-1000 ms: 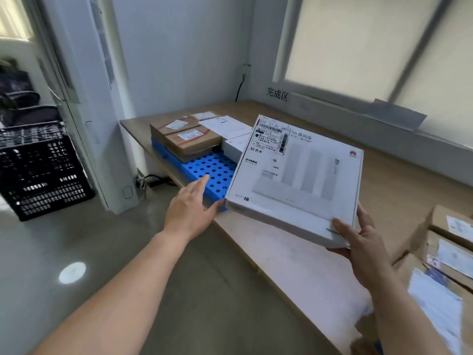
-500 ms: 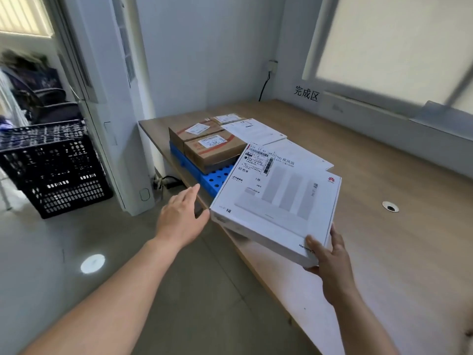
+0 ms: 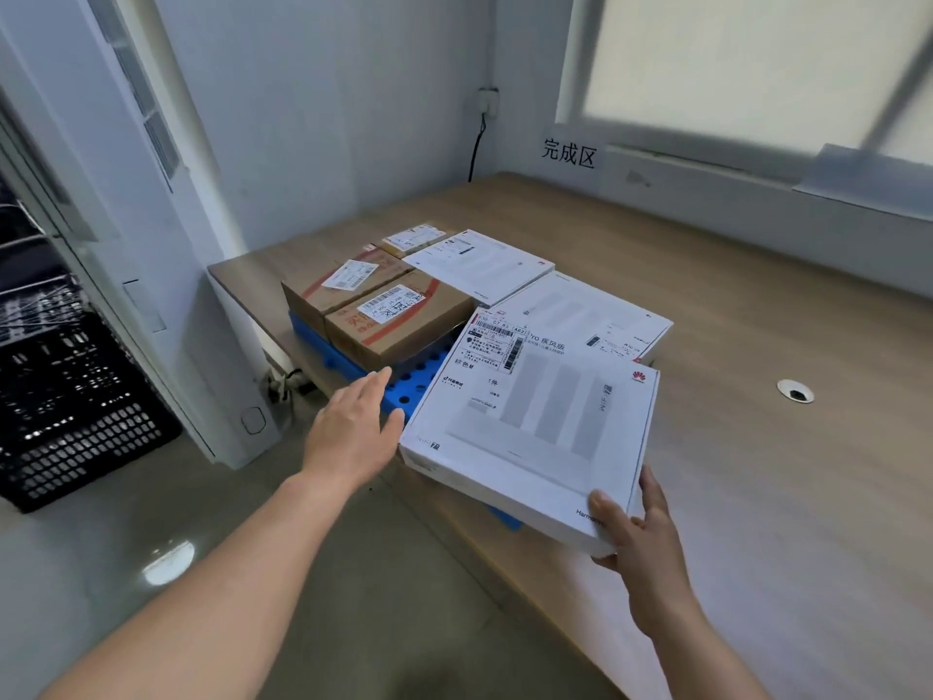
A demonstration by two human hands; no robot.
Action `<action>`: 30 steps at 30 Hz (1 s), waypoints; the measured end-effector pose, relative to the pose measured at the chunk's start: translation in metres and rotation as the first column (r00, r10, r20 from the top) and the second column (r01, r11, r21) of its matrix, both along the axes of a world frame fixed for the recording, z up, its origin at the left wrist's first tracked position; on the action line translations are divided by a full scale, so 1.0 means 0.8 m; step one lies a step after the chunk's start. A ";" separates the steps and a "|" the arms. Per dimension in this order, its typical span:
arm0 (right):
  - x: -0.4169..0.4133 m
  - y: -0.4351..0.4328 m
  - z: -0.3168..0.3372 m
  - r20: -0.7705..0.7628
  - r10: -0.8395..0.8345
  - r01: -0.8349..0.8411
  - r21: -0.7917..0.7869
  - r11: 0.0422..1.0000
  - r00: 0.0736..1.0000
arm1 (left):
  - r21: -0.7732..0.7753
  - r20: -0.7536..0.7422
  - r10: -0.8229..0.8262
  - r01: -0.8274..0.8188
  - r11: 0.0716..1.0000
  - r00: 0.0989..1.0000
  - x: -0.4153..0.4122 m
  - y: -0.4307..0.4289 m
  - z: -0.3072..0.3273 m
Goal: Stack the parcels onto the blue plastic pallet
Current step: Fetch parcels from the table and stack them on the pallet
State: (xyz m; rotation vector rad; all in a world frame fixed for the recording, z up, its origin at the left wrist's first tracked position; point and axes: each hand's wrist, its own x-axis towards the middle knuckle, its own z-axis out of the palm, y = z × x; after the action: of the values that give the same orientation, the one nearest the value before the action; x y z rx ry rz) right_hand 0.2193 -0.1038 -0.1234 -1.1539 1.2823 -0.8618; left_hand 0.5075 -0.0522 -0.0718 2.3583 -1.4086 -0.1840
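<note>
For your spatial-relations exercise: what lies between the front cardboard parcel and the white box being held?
In the head view, a bare strip of the blue pallet, its holes showing, separates the front cardboard parcel from the held white box.

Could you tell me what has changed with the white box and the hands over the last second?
The white box has come forward and down over the blue pallet, flatter now. The right hand still grips its near corner; the left hand stays open at its left edge. The brown parcels have not moved.
</note>
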 end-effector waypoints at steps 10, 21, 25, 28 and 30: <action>0.087 0.016 -0.002 -0.050 -0.214 0.217 0.076 0.973 0.976 | 0.001 -0.009 -0.372 0.372 0.928 0.928 0.103 -0.119 -0.004; 0.172 0.007 -0.001 -0.066 -0.414 0.419 0.112 0.901 0.908 | 0.158 -0.008 -0.654 0.647 0.746 0.757 0.193 -0.190 -0.020; 0.190 -0.002 -0.003 -0.094 -0.449 0.457 0.095 0.884 0.889 | 0.189 0.001 -0.715 0.701 0.687 0.700 0.205 -0.195 -0.025; 0.200 -0.012 -0.004 -0.150 -0.479 0.492 0.069 0.868 0.865 | 0.163 -0.014 -0.731 0.723 0.671 0.682 0.210 -0.196 -0.027; 0.206 -0.017 -0.008 -0.192 -0.510 0.527 0.046 0.849 0.838 | 0.176 -0.015 -0.745 0.735 0.655 0.667 0.213 -0.195 -0.026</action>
State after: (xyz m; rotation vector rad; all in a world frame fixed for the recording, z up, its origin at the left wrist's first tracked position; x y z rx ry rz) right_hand 0.3838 -0.1177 -0.1295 -0.8179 1.8109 -1.0933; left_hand 0.6778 -0.2082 -0.0929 1.7459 -2.4119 -0.4705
